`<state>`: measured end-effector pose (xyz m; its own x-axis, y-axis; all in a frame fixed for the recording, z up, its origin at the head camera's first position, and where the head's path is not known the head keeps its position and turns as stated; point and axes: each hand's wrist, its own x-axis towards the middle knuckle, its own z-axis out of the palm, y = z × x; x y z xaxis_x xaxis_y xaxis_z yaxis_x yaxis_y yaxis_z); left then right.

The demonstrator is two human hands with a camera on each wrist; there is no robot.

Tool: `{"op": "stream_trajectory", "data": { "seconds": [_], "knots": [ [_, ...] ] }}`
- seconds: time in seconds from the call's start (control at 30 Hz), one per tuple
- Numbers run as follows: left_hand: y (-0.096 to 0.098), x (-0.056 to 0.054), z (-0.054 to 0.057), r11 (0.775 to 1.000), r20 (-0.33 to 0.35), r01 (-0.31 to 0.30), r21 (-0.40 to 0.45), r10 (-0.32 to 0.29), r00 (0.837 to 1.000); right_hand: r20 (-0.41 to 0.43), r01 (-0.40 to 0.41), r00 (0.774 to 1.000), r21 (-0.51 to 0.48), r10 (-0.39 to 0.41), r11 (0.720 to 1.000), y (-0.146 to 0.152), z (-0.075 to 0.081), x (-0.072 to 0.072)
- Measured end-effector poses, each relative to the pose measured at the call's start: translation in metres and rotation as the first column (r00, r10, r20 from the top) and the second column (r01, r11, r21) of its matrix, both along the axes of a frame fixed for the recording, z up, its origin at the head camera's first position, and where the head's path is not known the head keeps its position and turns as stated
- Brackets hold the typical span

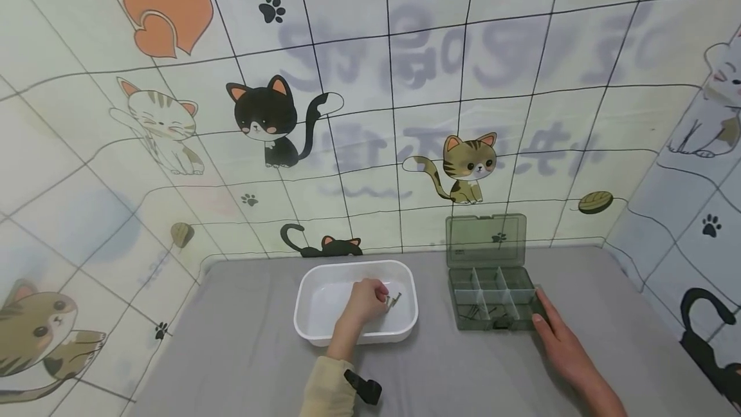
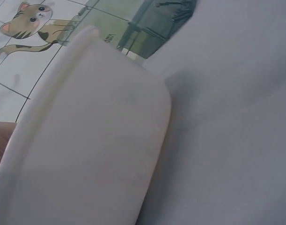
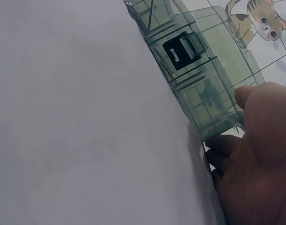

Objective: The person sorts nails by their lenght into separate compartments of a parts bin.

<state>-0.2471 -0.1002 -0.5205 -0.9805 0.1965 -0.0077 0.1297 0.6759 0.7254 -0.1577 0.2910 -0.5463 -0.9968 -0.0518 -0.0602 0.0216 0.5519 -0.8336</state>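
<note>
My left hand [image 1: 366, 301] reaches down into a white plastic tray [image 1: 307, 324], its fingers curled and the fingertips right at a few small screws [image 1: 396, 300]. I cannot tell whether a screw is pinched between them. To the right, a translucent green compartment box [image 1: 492, 325] stands with its lid raised at the back. Small screws [image 1: 471, 312] lie in some of its front compartments. My right hand [image 1: 564, 346] grips the box by its right end, thumb [image 3: 245, 96] at the top edge and fingers along the side. The tray's outer wall hides most of the left hand in the left wrist view.
A grey cloth [image 1: 243, 314] covers the table. Behind it hangs a curtain [image 1: 359, 166] printed with cats and grid lines, close to the raised lid [image 1: 486, 240]. A black strap mount [image 1: 365, 387] sits at the left wrist.
</note>
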Motion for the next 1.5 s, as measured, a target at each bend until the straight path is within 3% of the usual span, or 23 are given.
{"op": "stream_trajectory", "data": {
  "seconds": [0.3, 0.57, 0.77, 0.97, 1.13, 1.5],
  "knots": [
    [0.007, 0.002, -0.002, 0.999, -0.042, -0.021, -0.044, 0.020, 0.999, -0.011, 0.003, 1.000, -0.010, -0.003, 1.000, 0.004, -0.001, 0.003],
    [0.006, 0.000, -0.004, 0.992, -0.055, -0.084, -0.099, 0.078, 0.995, -0.025, 0.004, 1.000, -0.004, -0.004, 1.000, 0.002, -0.003, 0.002],
    [0.007, 0.001, -0.001, 0.992, -0.038, -0.061, -0.113, 0.057, 0.998, 0.015, -0.012, 1.000, -0.015, 0.012, 1.000, 0.003, -0.002, -0.002],
    [0.004, 0.003, 0.004, 1.000, -0.041, -0.019, -0.008, 0.019, 0.999, 0.017, -0.019, 1.000, -0.022, 0.019, 1.000, 0.002, -0.003, -0.002],
    [0.001, 0.004, 0.007, 0.995, -0.026, -0.027, 0.099, 0.029, 0.999, 0.019, -0.015, 1.000, -0.025, 0.015, 1.000, 0.003, -0.003, -0.002],
    [-0.002, 0.004, 0.009, 0.987, -0.045, -0.022, 0.157, 0.030, 0.999, 0.000, -0.019, 1.000, -0.016, 0.019, 1.000, 0.004, -0.003, -0.001]
  ]
}}
